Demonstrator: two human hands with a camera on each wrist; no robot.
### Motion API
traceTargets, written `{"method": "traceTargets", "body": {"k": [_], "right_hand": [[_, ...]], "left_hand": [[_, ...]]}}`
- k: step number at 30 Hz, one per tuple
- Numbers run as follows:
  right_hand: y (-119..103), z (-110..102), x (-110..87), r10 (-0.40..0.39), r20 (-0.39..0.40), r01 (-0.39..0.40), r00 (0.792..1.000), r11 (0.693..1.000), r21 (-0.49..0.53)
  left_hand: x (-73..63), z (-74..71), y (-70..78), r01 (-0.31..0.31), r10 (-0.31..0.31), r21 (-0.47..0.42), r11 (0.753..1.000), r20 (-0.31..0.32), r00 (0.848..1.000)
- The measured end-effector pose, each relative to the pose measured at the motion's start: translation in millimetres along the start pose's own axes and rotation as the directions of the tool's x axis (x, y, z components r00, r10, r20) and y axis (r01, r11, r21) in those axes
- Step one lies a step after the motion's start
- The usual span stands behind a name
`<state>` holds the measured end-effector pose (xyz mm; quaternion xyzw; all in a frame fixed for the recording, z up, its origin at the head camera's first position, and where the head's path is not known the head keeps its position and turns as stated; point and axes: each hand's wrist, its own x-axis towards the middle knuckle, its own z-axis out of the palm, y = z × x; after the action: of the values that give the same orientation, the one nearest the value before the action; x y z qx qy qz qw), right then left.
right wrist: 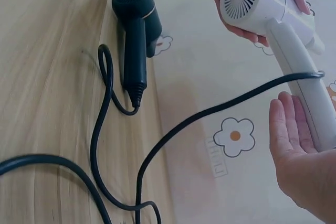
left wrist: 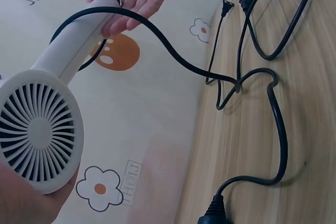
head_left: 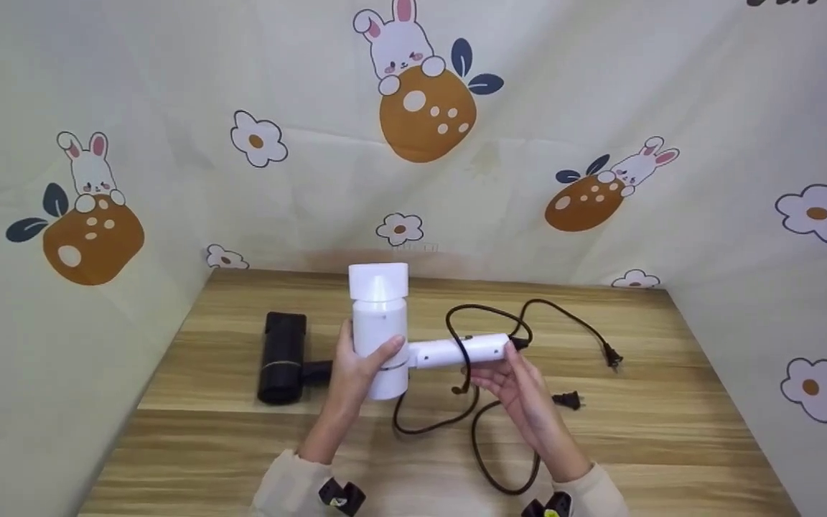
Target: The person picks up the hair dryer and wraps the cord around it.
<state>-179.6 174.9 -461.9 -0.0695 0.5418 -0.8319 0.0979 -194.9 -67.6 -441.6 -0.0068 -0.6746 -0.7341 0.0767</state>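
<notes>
A white hair dryer (head_left: 380, 323) is held up over the table, its barrel pointing away and its handle (head_left: 456, 351) stretching to the right. My left hand (head_left: 351, 370) grips the barrel, with the thumb across the top. At the handle's far end, my right hand (head_left: 521, 395) touches and supports it; in the right wrist view its fingers (right wrist: 294, 121) are straight beside the handle. A black cord (right wrist: 210, 111) loops over the white handle. The round slotted intake (left wrist: 39, 132) faces the left wrist camera. A black hair dryer (head_left: 282, 359) lies left of my left hand, its handle partly hidden behind that hand.
On the wooden table (head_left: 191, 431), black cords (head_left: 482, 459) curl beneath and right of the hands. One plug (head_left: 612, 357) lies at the back right, another plug (head_left: 568, 401) nearer the right hand. A printed cloth (head_left: 313, 194) hangs behind and along both sides.
</notes>
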Motion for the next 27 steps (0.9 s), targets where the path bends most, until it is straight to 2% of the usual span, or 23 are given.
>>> {"method": "traceTargets", "body": {"k": [4, 7, 10, 18, 21, 24, 27], "right_hand": [[-0.2, 6.6, 0.1, 0.055, 0.100, -0.050, 0.993, 0.997, -0.053], [-3.3, 11.9, -1.8, 0.067, 0.139, -0.046, 0.988, 0.989, -0.144], [-9.3, 14.8, -5.6, 0.038, 0.131, -0.009, 0.991, 0.976, -0.218], [-31.7, 21.3, -10.2, -0.058, 0.005, 0.057, 0.998, 0.951, -0.304], [-39.1, 21.5, -12.2, -0.094, -0.004, 0.087, 0.996, 0.937, -0.339], [-44.6, 17.3, -17.2, -0.138, 0.087, 0.160, 0.987, 0.927, -0.339], [-47.5, 11.9, -22.2, -0.160, 0.253, 0.243, 0.954, 0.907, -0.344]], "left_hand": [[-1.2, -0.3, 2.0, -0.039, 0.039, -0.016, 0.999, -0.012, 0.999], [-0.8, -1.3, 3.9, -0.065, 0.065, -0.013, 0.998, -0.025, 0.998], [-1.1, -3.1, 4.5, -0.080, 0.080, -0.001, 0.997, -0.021, 0.997], [-3.3, -6.4, 2.4, -0.166, 0.165, 0.056, 0.985, 0.023, 0.986], [-2.7, -7.0, 0.2, -0.174, 0.172, 0.058, 0.983, 0.027, 0.985], [-1.8, -9.0, -2.3, -0.165, 0.166, 0.066, 0.984, -0.011, 0.986], [0.3, -12.3, -3.8, -0.151, 0.155, 0.058, 0.987, -0.072, 0.985]]}}
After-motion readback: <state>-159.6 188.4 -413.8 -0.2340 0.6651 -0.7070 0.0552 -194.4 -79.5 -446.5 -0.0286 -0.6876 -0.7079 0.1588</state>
